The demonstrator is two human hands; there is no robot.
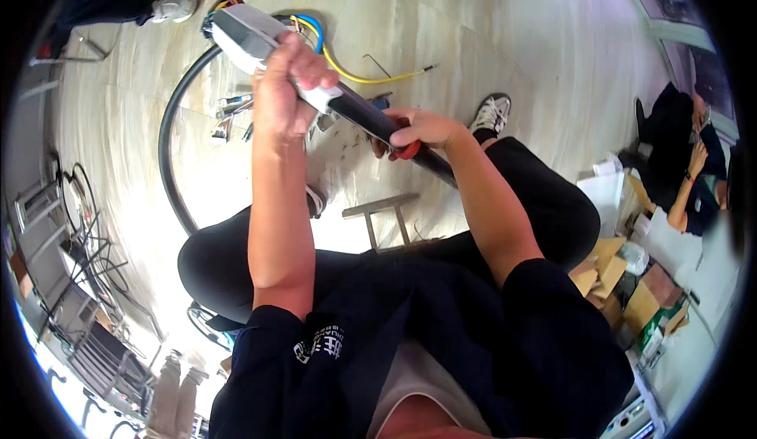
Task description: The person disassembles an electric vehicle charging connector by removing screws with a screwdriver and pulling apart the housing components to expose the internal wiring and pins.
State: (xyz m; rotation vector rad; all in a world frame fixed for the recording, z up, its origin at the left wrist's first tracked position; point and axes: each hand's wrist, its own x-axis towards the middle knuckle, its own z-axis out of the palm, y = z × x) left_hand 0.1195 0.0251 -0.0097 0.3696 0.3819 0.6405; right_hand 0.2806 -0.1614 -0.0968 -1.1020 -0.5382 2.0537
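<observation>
My left hand (290,84) is closed around the handle of a white and grey charging plug (251,35), held up slantwise in front of me. A thick black cable (359,116) runs from the handle's lower end toward my right knee. My right hand (426,129) is wrapped round this cable. Under its thumb a red band or part (408,150) shows; whether it belongs to the cable cannot be told. Behind the plug, a yellow wire (378,79) and a blue wire (315,31) spread out over the floor. Several small tools (234,106) lie below the plug.
A black hose-like cable (165,139) arcs down to my left knee. A small wooden stool (382,206) stands between my legs. Cardboard boxes (607,269) lie at right, near another person (686,179). Metal racks (98,352) stand at left. Another person's shoe (175,8) is top left.
</observation>
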